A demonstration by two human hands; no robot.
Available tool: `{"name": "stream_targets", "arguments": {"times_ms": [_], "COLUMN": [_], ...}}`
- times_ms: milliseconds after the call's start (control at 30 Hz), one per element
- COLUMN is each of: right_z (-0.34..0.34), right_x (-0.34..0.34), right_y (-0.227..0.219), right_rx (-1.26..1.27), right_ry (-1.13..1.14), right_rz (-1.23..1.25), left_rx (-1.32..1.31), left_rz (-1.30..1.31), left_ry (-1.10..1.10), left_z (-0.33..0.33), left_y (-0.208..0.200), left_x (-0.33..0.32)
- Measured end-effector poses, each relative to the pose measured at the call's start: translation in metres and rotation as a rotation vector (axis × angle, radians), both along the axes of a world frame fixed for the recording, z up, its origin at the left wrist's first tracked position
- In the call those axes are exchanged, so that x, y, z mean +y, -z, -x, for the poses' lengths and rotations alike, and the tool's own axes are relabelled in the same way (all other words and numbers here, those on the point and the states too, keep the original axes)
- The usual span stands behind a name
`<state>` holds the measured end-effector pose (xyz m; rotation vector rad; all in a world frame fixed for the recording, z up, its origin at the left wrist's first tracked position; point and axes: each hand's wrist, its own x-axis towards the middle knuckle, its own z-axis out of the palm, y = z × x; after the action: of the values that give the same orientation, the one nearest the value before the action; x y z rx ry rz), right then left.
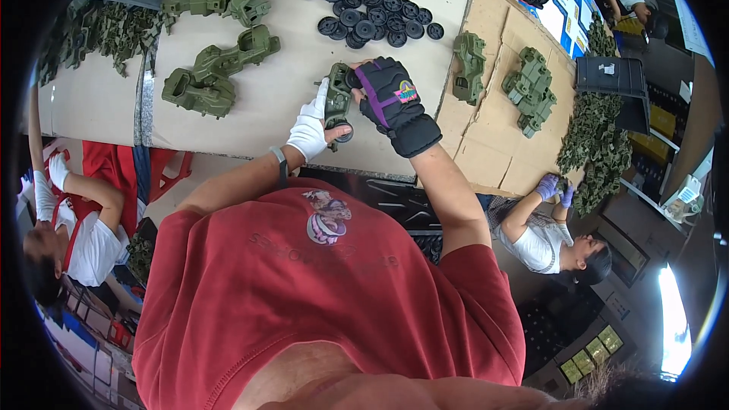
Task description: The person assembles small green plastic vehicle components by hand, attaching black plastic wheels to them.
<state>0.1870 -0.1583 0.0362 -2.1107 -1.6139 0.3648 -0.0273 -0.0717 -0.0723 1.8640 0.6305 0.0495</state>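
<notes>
A green plastic toy vehicle body (336,99) is upright between my hands, just above or on the table's near edge. My left hand (307,130), in a white glove with a bare thumb, is closed around its left side and lower end. A black wheel (344,134) sits at that lower end, by my thumb. My right hand (389,99), in a padded black and purple glove, presses another black wheel (352,78) against the body's upper right side. Its fingertips are partly hidden. Beyond my hands lie several loose black wheels (373,11).
More green vehicle bodies (220,68) lie at left, with a heap of green parts (95,34) behind. Two green bodies (529,91) rest on cardboard (486,144) at right. Beyond are a black crate (607,76) and more green parts (600,140). Co-workers (543,235) sit at both sides.
</notes>
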Motion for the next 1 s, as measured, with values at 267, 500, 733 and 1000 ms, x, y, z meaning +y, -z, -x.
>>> {"name": "stream_targets", "arguments": {"times_ms": [267, 500, 733, 1000], "right_z": [0.008, 0.008, 0.013, 0.019], "right_x": [-0.002, 0.041, 0.069, 0.064], "right_y": [-0.007, 0.048, 0.025, 0.044], "right_rx": [0.074, 0.128, -0.138, -0.01], "right_ry": [-0.013, 0.307, -0.144, 0.353], "right_rz": [0.147, -0.152, 0.12, 0.096], "left_rx": [-0.005, 0.129, 0.235, 0.203], "left_rz": [0.023, 0.015, -0.11, -0.123], "left_ry": [0.013, 0.142, 0.276, 0.352], "left_z": [0.015, 0.014, 0.012, 0.01], "left_y": [-0.004, -0.012, -0.015, -0.01], "left_x": [0.001, 0.016, 0.018, 0.019]}}
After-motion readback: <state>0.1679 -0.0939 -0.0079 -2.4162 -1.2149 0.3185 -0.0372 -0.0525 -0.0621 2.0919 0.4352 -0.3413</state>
